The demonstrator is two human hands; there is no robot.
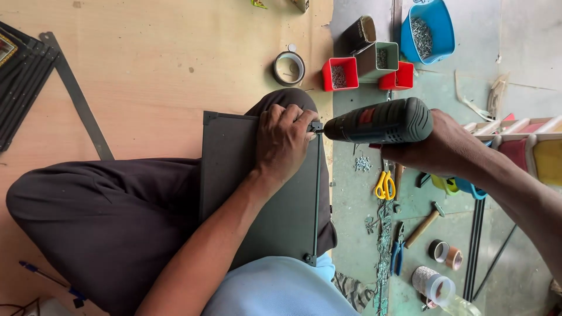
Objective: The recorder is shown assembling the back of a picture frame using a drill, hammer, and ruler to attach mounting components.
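Head view: left hand (pixel 285 140) fingers pin dark panel (pixel 257 193) (on lap); right hand (pixel 436 146) grips drill (pixel 380 122).

One drill (pixel 380 121), one dark panel (pixel 275 205), two red bins (pixel 339 74), one blue tub (pixel 436 26), one hammer (pixel 426 224), one scissors (pixel 384 184), three tape rolls (pixel 288 68).

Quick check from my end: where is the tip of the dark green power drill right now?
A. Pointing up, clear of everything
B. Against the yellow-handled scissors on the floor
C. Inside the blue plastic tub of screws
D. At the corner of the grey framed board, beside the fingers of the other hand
D: the dark green power drill, held in the right hand, meets the corner of the grey framed board, which the left hand pins there.
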